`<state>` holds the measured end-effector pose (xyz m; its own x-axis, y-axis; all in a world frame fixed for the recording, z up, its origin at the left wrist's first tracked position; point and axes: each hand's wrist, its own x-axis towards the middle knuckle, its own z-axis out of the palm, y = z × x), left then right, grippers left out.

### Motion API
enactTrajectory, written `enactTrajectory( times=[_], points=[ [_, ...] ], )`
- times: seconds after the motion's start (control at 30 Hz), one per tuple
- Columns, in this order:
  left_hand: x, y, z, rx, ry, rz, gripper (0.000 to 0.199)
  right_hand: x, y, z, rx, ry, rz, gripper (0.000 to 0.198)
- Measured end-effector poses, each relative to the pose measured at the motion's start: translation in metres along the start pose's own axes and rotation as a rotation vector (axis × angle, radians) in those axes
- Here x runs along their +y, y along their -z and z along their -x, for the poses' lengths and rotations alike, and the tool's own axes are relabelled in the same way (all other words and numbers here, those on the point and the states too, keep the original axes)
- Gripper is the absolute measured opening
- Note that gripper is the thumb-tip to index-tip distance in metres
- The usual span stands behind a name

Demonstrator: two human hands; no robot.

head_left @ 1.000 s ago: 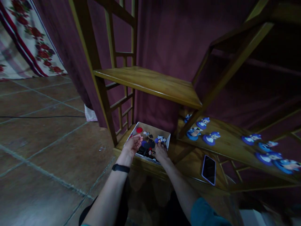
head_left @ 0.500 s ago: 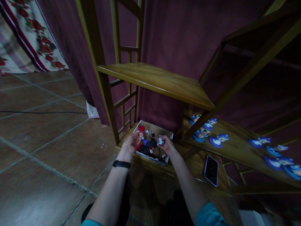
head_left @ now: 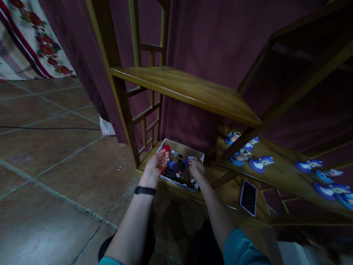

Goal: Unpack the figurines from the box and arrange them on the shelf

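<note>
A shallow cardboard box [head_left: 199, 156] on the low wooden shelf holds a jumble of small figurines [head_left: 179, 165], mostly black, red and purple. My left hand [head_left: 157, 162] is over the box's left side, palm turned inward and fingers loosely apart, with nothing visible in it. A red round piece [head_left: 166, 148] lies just beyond its fingertips. Within the right part of the box, my right hand [head_left: 196, 167] has its fingers closed on a small purple-and-white figurine [head_left: 186, 161], mostly hidden by the hand.
A phone [head_left: 248, 197] lies on the low shelf at right. Several blue-and-purple figurines on round bases [head_left: 260, 163] stand on the raised shelf beyond it. Above the box juts a wooden shelf board [head_left: 187, 90], and a lattice side frame [head_left: 149, 114] rises at left.
My right hand has turned and lowered into the box with the figurine, whose front no longer shows. The left hand has opened slightly and shifted little. The view has moved a bit.
</note>
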<state>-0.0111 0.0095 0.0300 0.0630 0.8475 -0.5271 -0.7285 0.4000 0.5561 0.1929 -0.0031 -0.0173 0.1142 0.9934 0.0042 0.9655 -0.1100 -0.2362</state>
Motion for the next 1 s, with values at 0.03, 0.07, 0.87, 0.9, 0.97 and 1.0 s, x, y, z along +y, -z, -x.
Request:
enactTrajectory(
  times=[0.03, 0.07, 0.87, 0.9, 0.97, 1.0],
  points=[
    [0.0, 0.0, 0.0, -0.002, 0.005, 0.006, 0.014, -0.003, -0.002, 0.002, -0.003, 0.01, 0.054, 0.027],
    [0.0, 0.0, 0.001, -0.002, 0.007, 0.011, 0.013, -0.007, -0.004, 0.005, 0.0, 0.003, 0.097, 0.028],
    [0.004, -0.003, 0.007, -0.022, 0.015, 0.056, 0.017, 0.008, -0.038, -0.016, -0.049, -0.301, -0.437, 0.025],
    [0.003, -0.003, 0.007, -0.026, 0.012, 0.051, 0.016, 0.007, -0.038, -0.015, -0.039, -0.291, -0.436, 0.024],
    [0.001, -0.003, 0.006, -0.029, 0.008, 0.042, 0.017, 0.004, -0.036, -0.012, -0.022, -0.259, -0.412, 0.018],
    [0.0, -0.003, 0.006, -0.027, 0.008, 0.039, 0.017, 0.002, -0.034, -0.01, -0.017, -0.244, -0.392, 0.015]
  ],
)
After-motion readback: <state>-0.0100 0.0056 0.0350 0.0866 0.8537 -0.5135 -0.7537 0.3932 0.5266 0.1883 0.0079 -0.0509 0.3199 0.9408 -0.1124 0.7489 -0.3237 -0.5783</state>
